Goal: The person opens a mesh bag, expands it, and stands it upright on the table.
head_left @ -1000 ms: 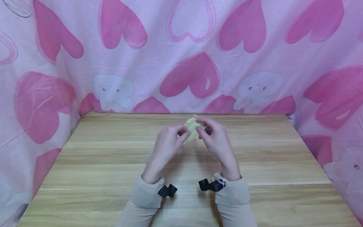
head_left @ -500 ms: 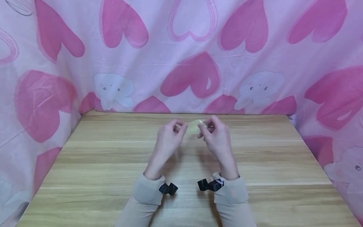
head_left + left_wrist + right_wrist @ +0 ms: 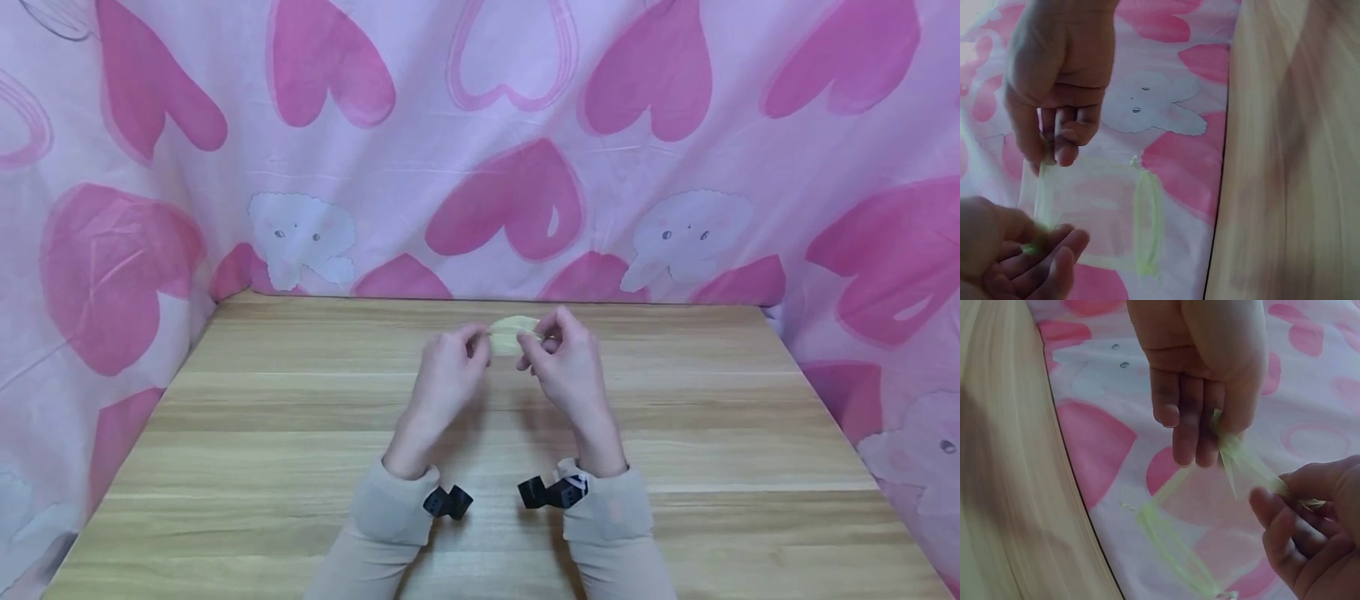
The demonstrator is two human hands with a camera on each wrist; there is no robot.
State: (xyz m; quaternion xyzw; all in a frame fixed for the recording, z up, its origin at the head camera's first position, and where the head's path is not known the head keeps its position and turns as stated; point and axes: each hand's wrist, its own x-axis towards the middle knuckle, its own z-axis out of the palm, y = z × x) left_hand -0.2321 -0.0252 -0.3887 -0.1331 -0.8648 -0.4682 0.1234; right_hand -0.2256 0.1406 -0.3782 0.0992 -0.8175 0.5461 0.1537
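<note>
A small, sheer yellow-green organza bag (image 3: 510,335) hangs spread between my hands, over the far part of the table. My left hand (image 3: 450,367) pinches one upper corner with thumb and forefinger. At the opposite corner my right hand (image 3: 573,362) pinches the edge, its other fingers loosely bent. In the left wrist view the bag (image 3: 1100,194) looks flat and see-through, with a denser green band along its lower end and small tufts at the band's ends. The right wrist view shows the bag's top edge (image 3: 1250,462) gathered between both hands.
A pale wooden table (image 3: 300,467) lies below the hands. Behind it and along both sides hangs a pink curtain (image 3: 405,167) with hearts and rabbit faces. A small black camera (image 3: 448,502) sits on the left cuff, another black camera (image 3: 551,492) on the right.
The bag was crumpled and tilted between the fingers a second ago; now it is spread wider and flatter. My hands shifted slightly while keeping hold of it.
</note>
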